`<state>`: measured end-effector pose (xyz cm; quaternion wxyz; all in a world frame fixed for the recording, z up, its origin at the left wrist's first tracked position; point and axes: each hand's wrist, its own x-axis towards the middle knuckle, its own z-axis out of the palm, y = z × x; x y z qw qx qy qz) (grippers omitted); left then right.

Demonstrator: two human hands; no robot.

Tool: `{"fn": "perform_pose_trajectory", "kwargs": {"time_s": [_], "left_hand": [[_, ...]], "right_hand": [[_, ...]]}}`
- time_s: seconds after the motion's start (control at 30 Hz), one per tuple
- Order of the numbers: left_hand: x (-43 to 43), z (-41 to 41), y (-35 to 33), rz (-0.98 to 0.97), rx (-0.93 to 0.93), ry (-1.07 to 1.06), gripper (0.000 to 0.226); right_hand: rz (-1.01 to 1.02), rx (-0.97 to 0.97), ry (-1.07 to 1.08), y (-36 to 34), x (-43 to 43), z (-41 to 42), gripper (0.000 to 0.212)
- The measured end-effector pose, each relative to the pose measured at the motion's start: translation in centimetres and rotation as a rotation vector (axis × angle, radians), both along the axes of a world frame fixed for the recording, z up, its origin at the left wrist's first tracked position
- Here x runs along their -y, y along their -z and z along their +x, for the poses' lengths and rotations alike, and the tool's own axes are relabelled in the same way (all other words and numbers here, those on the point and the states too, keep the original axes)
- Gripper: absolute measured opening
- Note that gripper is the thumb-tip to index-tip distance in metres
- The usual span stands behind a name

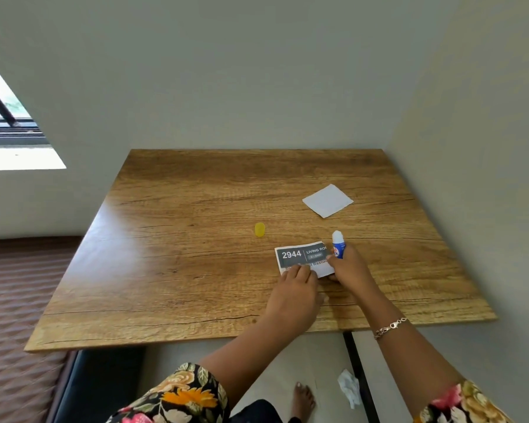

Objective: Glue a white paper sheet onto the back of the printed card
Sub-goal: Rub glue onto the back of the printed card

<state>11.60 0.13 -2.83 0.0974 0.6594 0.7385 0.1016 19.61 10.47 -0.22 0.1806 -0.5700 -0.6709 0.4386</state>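
Note:
The printed card [300, 256], dark grey with "2944" in white, lies face up on the wooden table [196, 239]. My left hand [293, 293] rests on its near edge with the fingertips on the card. My right hand [347, 270] grips a blue and white glue stick [338, 244], uncapped and upright, at the card's right end. The white paper sheet [328, 200] lies flat farther back on the right, apart from both hands. The yellow cap [259, 229] lies on the table behind the card.
Grey walls close off the table's far and right sides. A crumpled white scrap [348, 387] lies on the floor beside a dark table leg [359, 370]. A patterned mattress [13, 300] runs along the left.

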Motion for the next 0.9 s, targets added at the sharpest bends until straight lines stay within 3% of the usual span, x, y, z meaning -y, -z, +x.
{"fn": "perform_pose_trajectory", "kwargs": {"time_s": [0.13,0.27,0.43,0.6,0.9], "left_hand": [[-0.3,0.2,0.2,-0.017,-0.065,0.012,0.064],[-0.8,0.3,-0.2,-0.013,-0.072,0.010,0.071],[-1.1,-0.1,-0.5,-0.012,-0.085,0.049,0.071],[-1.0,-0.1,-0.6,-0.044,-0.075,0.056,0.077],[-1.1,-0.3,-0.7,-0.076,-0.061,0.056,0.080]], "right_hand": [[0.136,0.082,-0.021,-0.9,-0.7,1.3,0.019],[0.064,0.033,-0.159,-2.7,-1.5,1.4,0.022],[-0.011,-0.130,-0.287,-4.0,-2.1,0.1,0.018],[0.029,-0.247,-0.180,-4.1,-2.5,-1.2,0.017],[0.140,-0.047,-0.371,-3.8,-2.3,-4.2,0.021]]}}
